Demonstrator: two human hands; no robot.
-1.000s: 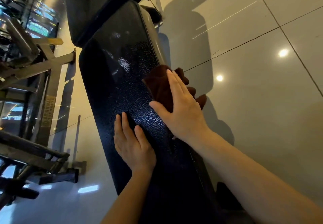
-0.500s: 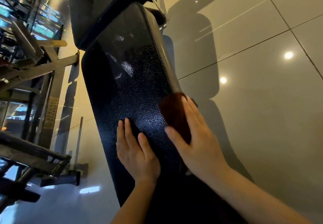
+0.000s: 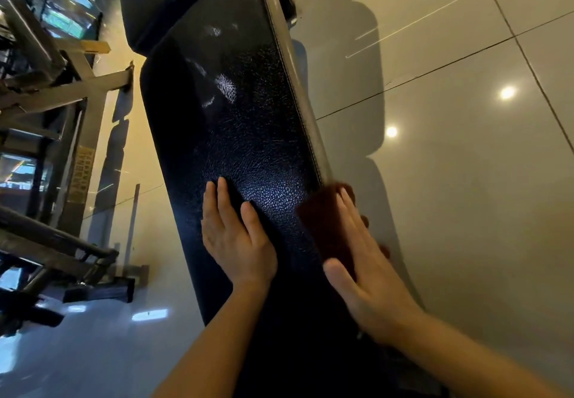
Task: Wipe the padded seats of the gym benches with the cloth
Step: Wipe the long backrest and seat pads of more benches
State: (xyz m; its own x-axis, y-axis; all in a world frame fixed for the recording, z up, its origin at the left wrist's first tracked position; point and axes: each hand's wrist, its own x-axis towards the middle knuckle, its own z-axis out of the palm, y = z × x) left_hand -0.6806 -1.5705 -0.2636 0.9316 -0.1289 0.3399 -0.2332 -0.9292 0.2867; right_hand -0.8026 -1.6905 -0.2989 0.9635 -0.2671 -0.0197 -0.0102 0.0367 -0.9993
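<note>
The cloth [image 3: 326, 227] lay on the right edge of the padded seat [image 3: 248, 137], a dark reddish rag pinned flat under the right hand [image 3: 363, 261], whose fingers were straight and spread over it rather than curled round it. Part of the cloth spilled past the seat's stitched side seam. The left hand [image 3: 236, 233] rested open and flat on the pad beside it, holding nothing, and looked to be bracing the body.

The cloth looked soft, limp and light, so it would bunch or slip out unless pressed down with the whole palm; a flat hand over its middle seemed the best hold. The seat's pebbled black vinyl looked firm with some give, and glossy enough for the cloth to glide. Pale smears showed further up the pad, so that stretch probably still needed wiping. The glossy tiled floor [image 3: 466, 180] lay to the right.
</note>
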